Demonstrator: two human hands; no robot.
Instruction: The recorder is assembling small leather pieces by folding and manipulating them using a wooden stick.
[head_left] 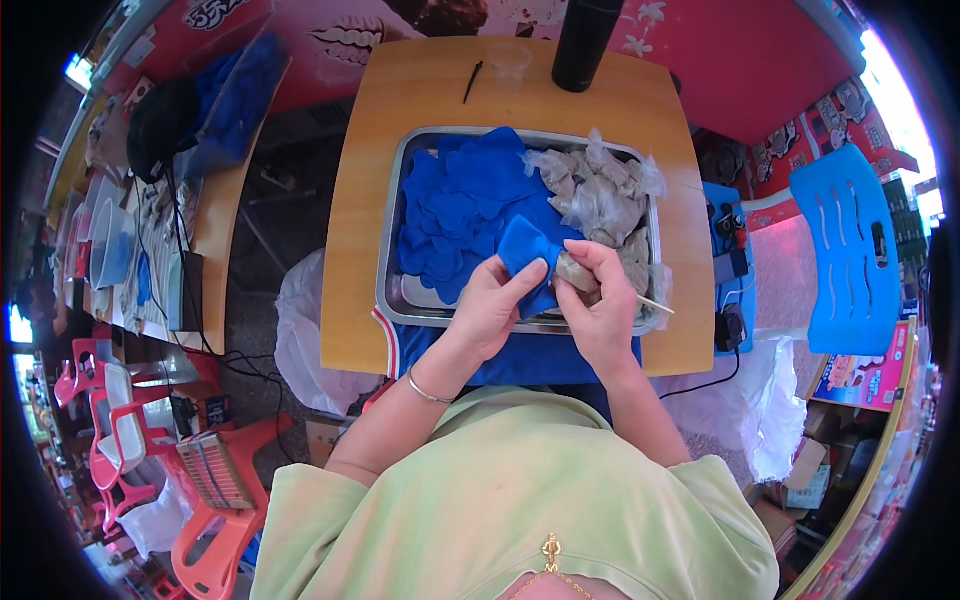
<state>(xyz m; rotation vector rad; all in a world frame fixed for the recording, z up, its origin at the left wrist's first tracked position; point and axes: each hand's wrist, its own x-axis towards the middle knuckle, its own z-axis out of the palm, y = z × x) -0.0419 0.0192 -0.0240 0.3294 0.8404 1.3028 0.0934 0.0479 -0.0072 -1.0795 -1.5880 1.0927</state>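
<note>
My left hand (488, 305) pinches a blue cloth piece (524, 244) between thumb and fingers above the front of a metal tray (425, 294). Close beside it, my right hand (603, 312) is closed on a grey-brown lump (577, 276) that touches the blue piece. A thin pale stick (655, 304) sticks out past the right fingers; its other end is hidden by the hand. Blue cloth pieces (450, 205) lie heaped in the tray's left and middle. Several grey-brown bundles in clear plastic (605, 200) fill its right side.
The tray stands on a wooden table (355, 200). A black bottle (585, 45), a clear cup (510, 62) and a thin black item (473, 82) are at the back. A blue chair (845, 250) stands right. Cluttered side table (215, 270) and orange stool (235, 520) are left.
</note>
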